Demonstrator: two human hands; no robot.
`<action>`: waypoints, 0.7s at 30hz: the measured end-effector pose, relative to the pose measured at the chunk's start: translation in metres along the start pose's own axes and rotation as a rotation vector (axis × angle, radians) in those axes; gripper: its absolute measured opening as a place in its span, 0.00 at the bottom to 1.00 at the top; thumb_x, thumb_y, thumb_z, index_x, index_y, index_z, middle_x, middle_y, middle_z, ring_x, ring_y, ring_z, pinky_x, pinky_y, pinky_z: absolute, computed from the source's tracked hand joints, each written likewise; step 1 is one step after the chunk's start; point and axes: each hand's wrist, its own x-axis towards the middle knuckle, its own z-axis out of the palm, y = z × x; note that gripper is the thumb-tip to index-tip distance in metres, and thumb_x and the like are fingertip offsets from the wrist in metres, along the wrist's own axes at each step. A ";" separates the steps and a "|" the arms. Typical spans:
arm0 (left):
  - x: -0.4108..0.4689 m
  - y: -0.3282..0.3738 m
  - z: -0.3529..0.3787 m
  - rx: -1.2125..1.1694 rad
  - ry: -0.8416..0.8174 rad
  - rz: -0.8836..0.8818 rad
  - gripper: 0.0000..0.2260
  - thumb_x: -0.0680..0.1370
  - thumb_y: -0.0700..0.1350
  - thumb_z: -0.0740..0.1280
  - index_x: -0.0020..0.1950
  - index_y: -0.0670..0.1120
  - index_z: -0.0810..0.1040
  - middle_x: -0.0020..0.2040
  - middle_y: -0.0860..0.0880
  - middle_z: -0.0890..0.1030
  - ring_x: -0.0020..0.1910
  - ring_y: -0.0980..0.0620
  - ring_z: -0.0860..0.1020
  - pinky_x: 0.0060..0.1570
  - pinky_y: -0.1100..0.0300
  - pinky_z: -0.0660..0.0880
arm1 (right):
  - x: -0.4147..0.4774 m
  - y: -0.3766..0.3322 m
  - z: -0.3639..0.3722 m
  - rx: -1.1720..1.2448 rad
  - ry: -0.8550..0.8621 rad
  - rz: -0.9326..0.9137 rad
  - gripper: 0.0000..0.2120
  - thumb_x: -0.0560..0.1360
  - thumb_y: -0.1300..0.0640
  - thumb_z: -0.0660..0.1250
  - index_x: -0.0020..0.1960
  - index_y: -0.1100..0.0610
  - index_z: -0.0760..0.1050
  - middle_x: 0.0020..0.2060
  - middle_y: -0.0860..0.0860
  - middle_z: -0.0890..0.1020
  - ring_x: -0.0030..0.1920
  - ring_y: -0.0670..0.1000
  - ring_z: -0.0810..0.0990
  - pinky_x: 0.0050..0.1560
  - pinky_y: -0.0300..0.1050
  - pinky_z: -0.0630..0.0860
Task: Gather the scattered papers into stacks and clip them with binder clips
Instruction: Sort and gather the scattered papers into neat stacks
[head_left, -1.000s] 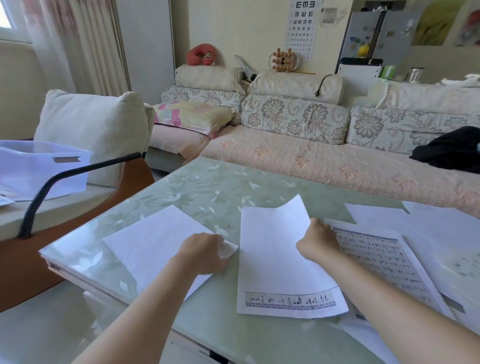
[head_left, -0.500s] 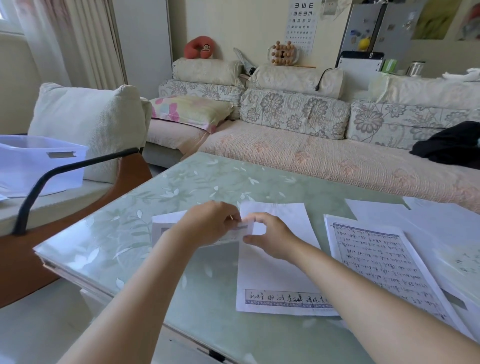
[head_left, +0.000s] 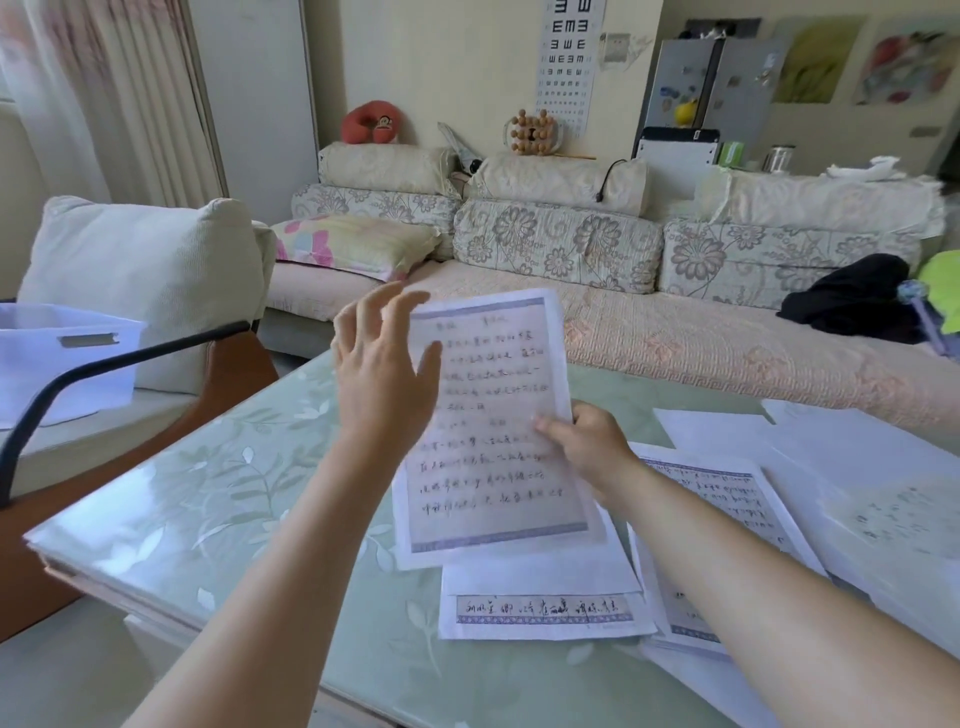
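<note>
A handwritten sheet (head_left: 496, 431) with a blue border is raised off the glass-topped table (head_left: 218, 499), tilted toward me. My right hand (head_left: 587, 447) pinches its right edge. Beside the sheet's upper left edge my left hand (head_left: 387, 374) is in the air with fingers spread and straight; whether it touches the paper I cannot tell. Under the raised sheet another page (head_left: 540, 608) lies flat on the table, a strip of writing showing at its near end. More pages (head_left: 727, 499) lie to the right, partly under my right forearm. No binder clip is visible.
Several blank and written sheets (head_left: 852, 467) overlap at the table's right side. A sofa (head_left: 649, 338) runs along the far edge, with a black garment (head_left: 852, 301) on it. A chair with a cushion (head_left: 145, 270) and a white bin (head_left: 57, 358) stand at left.
The left sheet was slid to the middle page and picked up; it now hangs raised and turned written side up in my right hand. My left hand let go and opened.
</note>
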 end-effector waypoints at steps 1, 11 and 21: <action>-0.004 0.000 0.006 -0.006 -0.055 -0.049 0.21 0.76 0.47 0.67 0.69 0.52 0.70 0.69 0.50 0.69 0.67 0.47 0.62 0.68 0.52 0.60 | 0.004 0.004 -0.008 -0.081 0.035 0.021 0.04 0.76 0.58 0.71 0.50 0.55 0.82 0.47 0.53 0.86 0.46 0.53 0.85 0.45 0.49 0.83; -0.093 -0.027 0.069 0.057 -1.292 -0.135 0.32 0.74 0.66 0.65 0.76 0.62 0.60 0.78 0.53 0.55 0.78 0.47 0.48 0.73 0.40 0.51 | 0.006 0.061 -0.025 -0.741 0.070 0.267 0.12 0.75 0.61 0.59 0.57 0.56 0.73 0.51 0.53 0.80 0.50 0.55 0.78 0.37 0.42 0.70; -0.107 -0.042 0.073 0.093 -1.240 -0.092 0.40 0.68 0.70 0.68 0.75 0.58 0.60 0.76 0.56 0.55 0.76 0.50 0.51 0.74 0.46 0.53 | 0.017 0.056 -0.017 -0.390 0.190 0.538 0.23 0.72 0.61 0.67 0.66 0.64 0.70 0.54 0.56 0.74 0.48 0.57 0.73 0.37 0.43 0.70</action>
